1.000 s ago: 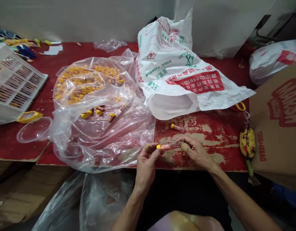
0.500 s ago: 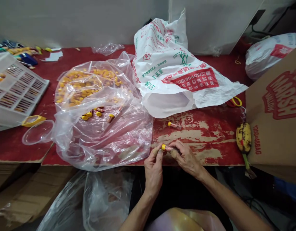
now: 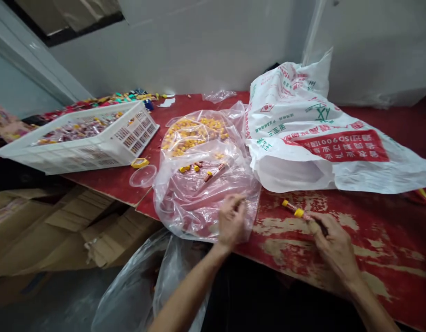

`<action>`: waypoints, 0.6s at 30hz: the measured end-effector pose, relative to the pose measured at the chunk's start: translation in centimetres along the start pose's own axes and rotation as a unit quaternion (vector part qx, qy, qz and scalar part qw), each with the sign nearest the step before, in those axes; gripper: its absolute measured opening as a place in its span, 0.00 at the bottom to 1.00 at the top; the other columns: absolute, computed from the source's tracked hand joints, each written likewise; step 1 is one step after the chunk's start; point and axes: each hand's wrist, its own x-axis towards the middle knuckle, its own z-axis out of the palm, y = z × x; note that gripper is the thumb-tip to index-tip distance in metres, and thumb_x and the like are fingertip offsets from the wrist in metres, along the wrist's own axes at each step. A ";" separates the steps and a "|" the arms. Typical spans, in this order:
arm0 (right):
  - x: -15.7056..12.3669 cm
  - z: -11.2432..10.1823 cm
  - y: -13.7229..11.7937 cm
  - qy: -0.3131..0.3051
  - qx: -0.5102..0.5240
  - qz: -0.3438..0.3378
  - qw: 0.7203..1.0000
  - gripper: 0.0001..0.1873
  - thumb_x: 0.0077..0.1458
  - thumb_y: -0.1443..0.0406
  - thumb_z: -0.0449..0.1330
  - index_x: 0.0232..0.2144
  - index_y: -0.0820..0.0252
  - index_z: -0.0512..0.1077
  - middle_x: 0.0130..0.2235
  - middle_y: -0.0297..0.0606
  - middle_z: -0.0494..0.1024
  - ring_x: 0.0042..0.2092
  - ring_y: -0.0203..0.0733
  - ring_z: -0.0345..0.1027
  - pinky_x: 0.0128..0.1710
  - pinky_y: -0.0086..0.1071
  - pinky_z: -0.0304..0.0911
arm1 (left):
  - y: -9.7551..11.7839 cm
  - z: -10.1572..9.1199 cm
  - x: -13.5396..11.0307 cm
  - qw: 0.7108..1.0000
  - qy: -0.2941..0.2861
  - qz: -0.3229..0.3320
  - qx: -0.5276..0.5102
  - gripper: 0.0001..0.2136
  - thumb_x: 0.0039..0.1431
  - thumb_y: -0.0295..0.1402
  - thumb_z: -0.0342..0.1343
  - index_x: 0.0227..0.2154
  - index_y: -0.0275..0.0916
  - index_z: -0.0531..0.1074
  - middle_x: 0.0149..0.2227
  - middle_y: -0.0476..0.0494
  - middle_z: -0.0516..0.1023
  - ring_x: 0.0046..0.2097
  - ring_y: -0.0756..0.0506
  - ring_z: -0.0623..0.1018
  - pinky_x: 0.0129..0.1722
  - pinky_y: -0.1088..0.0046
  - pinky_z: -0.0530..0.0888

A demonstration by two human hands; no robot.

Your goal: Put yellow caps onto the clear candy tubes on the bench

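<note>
Head cam: our left hand (image 3: 231, 220) has let go now, curled on the clear plastic bag (image 3: 185, 203), while our right hand (image 3: 334, 244) pinches the yellow-capped tube (image 3: 294, 209).

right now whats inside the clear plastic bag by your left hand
Through the clear plastic bag show a heap of yellow caps and, nearer, a few loose caps and short red tubes. Its folds blur the heap, and whatever lies beneath it is covered.

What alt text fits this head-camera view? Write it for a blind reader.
A right hand holds a small yellow-capped tube over a worn red table; the left hand rests on a clear plastic bag covering yellow caps. A white crate stands farther left.
</note>
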 end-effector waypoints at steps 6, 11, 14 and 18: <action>2.9 -0.1 5.1 0.030 -0.206 -0.009 0.978 0.17 0.62 0.56 0.47 0.40 0.60 0.71 0.38 0.43 0.73 0.39 0.46 0.66 0.37 0.37 0.60 | -7.6 -4.0 11.2 0.979 0.071 -0.002 0.191 0.10 0.55 0.30 0.46 0.34 0.33 0.71 0.43 0.29 0.70 0.47 0.35 0.69 0.48 0.56 0.65; 4.8 0.5 5.0 0.033 -0.238 -0.076 0.968 0.11 0.60 0.64 0.49 0.41 0.60 0.68 0.43 0.45 0.71 0.45 0.48 0.62 0.45 0.42 0.58 | -11.4 -4.4 15.5 0.977 -0.018 0.002 0.214 0.06 0.48 0.28 0.50 0.18 0.38 0.63 0.32 0.34 0.71 0.46 0.32 0.68 0.49 0.53 0.62; 8.7 1.3 3.8 -0.003 -0.203 -0.081 0.976 0.12 0.60 0.68 0.46 0.41 0.61 0.68 0.44 0.46 0.71 0.46 0.48 0.61 0.48 0.42 0.58 | -12.0 -4.7 16.1 0.977 -0.034 -0.018 0.210 0.07 0.45 0.27 0.50 0.16 0.39 0.61 0.28 0.39 0.70 0.43 0.34 0.69 0.48 0.56 0.62; 15.8 3.3 3.0 -0.067 -0.202 -0.043 0.976 0.13 0.59 0.72 0.46 0.39 0.66 0.71 0.43 0.53 0.72 0.46 0.50 0.64 0.48 0.44 0.59 | -10.8 -6.1 14.3 0.988 -0.001 -0.051 0.148 0.04 0.46 0.31 0.52 0.25 0.39 0.70 0.30 0.44 0.74 0.39 0.37 0.72 0.44 0.58 0.66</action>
